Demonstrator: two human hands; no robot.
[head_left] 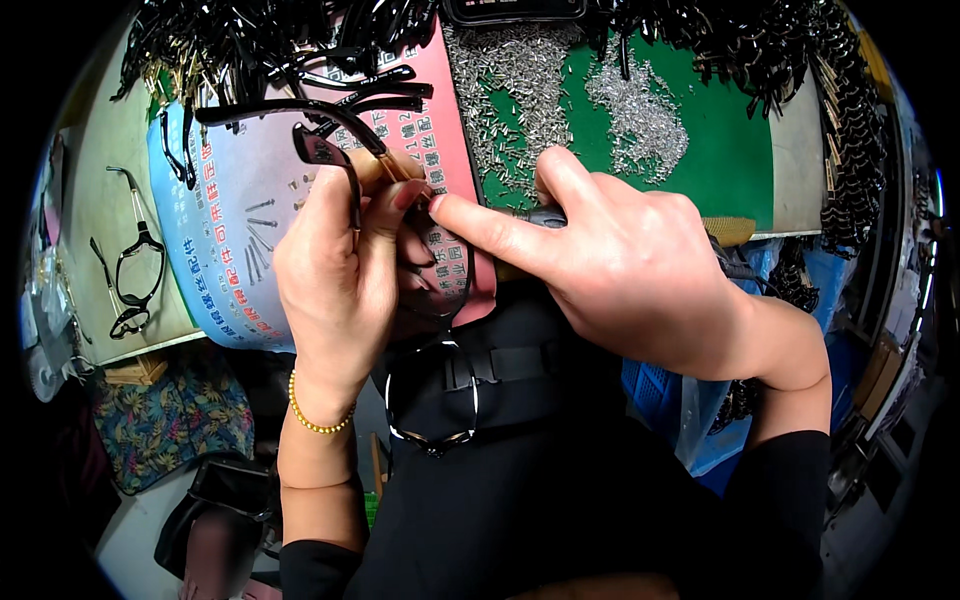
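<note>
My left hand (340, 270), fingers closed, grips an eyeglass frame near a hinge. One dark rim of this eyeglass frame (388, 400) hangs below the hand in front of my black clothing, and a black temple arm with a gold-coloured part (375, 140) rises above the fingers. The index finger of my right hand (630, 250) stretches to the hinge spot and touches it beside the left fingertips. Its other fingers are curled underneath and mostly hidden. A grey, smooth object (546, 216) shows under the right hand; its kind is unclear.
Two heaps of small silvery metal screws or pins (515, 110) (640, 120) lie on a green mat (725, 160). Black temple arms (740, 35) pile up along the back. A printed pink-and-blue sheet (235, 220) covers the table's left part. Another eyeglass frame (140, 270) rests farther left.
</note>
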